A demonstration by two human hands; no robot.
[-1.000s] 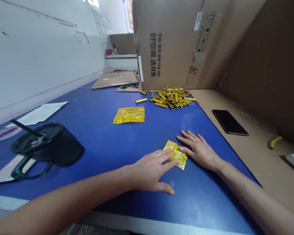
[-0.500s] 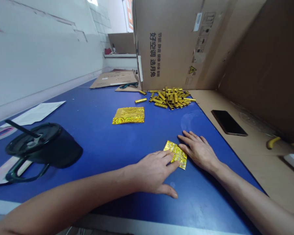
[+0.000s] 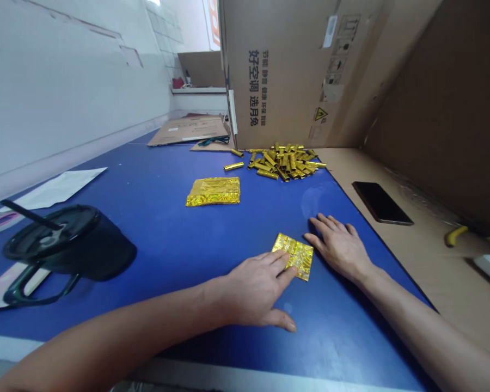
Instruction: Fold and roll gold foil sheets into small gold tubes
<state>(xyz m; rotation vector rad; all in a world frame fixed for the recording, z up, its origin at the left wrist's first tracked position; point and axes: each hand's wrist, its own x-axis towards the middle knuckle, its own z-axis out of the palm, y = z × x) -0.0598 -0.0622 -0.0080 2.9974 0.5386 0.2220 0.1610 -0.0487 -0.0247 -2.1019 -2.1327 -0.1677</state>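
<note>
One gold foil sheet (image 3: 303,257) lies on the blue tabletop (image 3: 179,245), partly covered by the left hand (image 3: 258,290), fingers extended and palm down. The right hand (image 3: 343,246), fingers spread, rests just beside the sheet's right corner.

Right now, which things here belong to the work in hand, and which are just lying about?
Seemingly part of the work:
- gold foil piece, under the fingers of the left hand; right hand beside it
- flat gold foil bundle
- pile of gold tubes

Probably just lying about:
- dark mug
- phone
- white sheet
</note>
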